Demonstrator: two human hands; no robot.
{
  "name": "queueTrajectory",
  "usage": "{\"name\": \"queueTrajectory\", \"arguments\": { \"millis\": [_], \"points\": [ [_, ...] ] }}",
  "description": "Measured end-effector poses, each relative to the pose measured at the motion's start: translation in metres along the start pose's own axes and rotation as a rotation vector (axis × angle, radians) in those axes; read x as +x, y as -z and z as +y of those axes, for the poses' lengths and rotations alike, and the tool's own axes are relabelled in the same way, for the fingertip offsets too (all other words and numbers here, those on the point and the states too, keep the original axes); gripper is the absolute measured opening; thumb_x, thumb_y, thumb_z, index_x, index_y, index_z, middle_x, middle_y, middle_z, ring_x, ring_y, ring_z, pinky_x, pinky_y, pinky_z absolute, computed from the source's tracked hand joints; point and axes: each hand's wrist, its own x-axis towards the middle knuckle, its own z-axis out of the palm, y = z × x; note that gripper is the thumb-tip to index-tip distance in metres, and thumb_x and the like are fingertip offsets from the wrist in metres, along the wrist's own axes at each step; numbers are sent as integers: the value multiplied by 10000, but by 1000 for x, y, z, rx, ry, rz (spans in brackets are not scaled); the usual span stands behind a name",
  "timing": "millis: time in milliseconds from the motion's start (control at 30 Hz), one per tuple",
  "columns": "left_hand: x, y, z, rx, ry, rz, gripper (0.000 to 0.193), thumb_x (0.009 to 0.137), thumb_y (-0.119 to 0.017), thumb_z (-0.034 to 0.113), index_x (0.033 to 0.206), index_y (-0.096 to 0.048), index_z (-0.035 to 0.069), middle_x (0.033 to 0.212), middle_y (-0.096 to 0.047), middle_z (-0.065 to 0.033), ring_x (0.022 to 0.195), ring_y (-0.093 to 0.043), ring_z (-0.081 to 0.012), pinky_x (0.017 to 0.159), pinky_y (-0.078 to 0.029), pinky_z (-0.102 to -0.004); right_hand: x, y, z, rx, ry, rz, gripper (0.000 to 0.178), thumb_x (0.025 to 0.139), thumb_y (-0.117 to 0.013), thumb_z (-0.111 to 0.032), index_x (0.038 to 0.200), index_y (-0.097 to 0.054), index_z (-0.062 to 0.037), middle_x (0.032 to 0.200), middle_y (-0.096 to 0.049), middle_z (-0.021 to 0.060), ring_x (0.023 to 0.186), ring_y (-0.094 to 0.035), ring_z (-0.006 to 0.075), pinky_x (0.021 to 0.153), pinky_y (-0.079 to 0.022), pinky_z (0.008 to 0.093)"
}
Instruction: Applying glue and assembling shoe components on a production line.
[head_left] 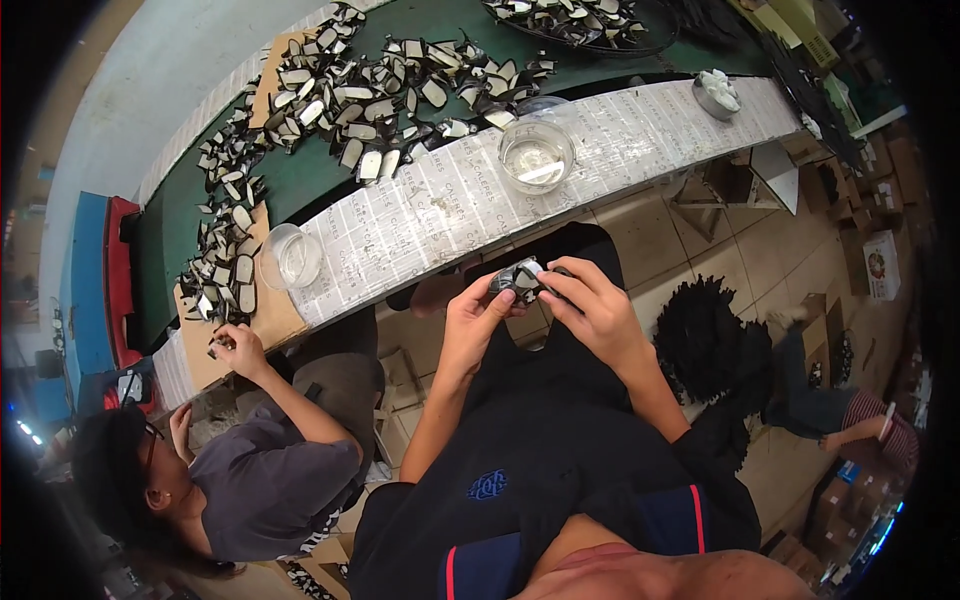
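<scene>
Over my lap, just off the table's front edge, both my hands work on one small glossy black piece (pixel 508 277) with a white patch. My left hand (pixel 478 318) grips its left side between thumb and fingers. The fingers of my right hand (pixel 603 312) are closed at its right end, by the white patch. Whether that patch belongs to the piece or is a separate scrap, I cannot tell. Many similar black pieces with cream oval faces (pixel 360 110) lie heaped on the green belt (pixel 165 255) ahead of me.
Clear round dishes (pixel 538 157) (pixel 291 256) stand along the paper-covered table edge (pixel 440 215). A bowl of white wads (pixel 716 96) is at the right. To my left a co-worker (pixel 265 480) handles a small piece. A black heap (pixel 705 340) lies on the tiled floor.
</scene>
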Motion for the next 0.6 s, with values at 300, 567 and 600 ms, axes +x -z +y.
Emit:
{"name": "queueTrajectory", "arguments": {
  "millis": [300,567,600],
  "points": [
    [-5,5,-2,-92,43,-29,350,1005,-565,170,1278,-544,-49,1094,-668,-132,926,-687,-217,803,-576,-318,-5,16,0,-25,-99,130,259,815,-739,-8,1064,-672,0,1055,-630,135,816,-669,253,680,-565,324],
    [-9,-1,0,-205,68,6,310,1027,-523,192,1217,-580,-45,1123,-673,-147,971,-699,-238,848,-588,-324,-13,4,-16,240,-229,99,276,826,-741,-9,1095,-677,-12,1085,-621,119,857,-677,193,695,-606,276],
    [-9,-3,-1,-205,67,3,310,1027,-523,192,1217,-580,-45,1123,-673,-147,971,-699,-238,848,-588,-324,-15,3,-16,235,-211,90,278,827,-741,-15,1095,-670,-7,1085,-617,119,863,-675,200,695,-606,277]
  ]
}}
